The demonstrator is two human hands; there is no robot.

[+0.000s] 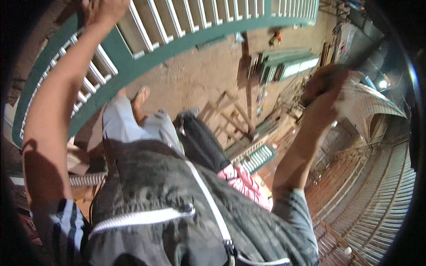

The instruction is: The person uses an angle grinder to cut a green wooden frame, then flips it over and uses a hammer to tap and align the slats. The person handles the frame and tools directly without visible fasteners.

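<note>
A large green wooden panel with white slats (155,55) stretches across the upper left. At its top left, partly cut off by the picture's edge, my left hand (104,11) is closed on the green frame. My right hand (326,91) is raised on the right, away from the panel and smeared by motion. Its fingers are wrapped round a dark, long tool (368,53), whose kind is too blurred to make out.
Green slatted panels (288,64) lie stacked farther off, and a smaller one (259,158) lies nearer. Loose wooden frames (230,113) are on the earthen floor. Someone in dark trousers (204,142) and a pink garment (248,186) is close on my right. Corrugated sheeting (377,213) stands at right.
</note>
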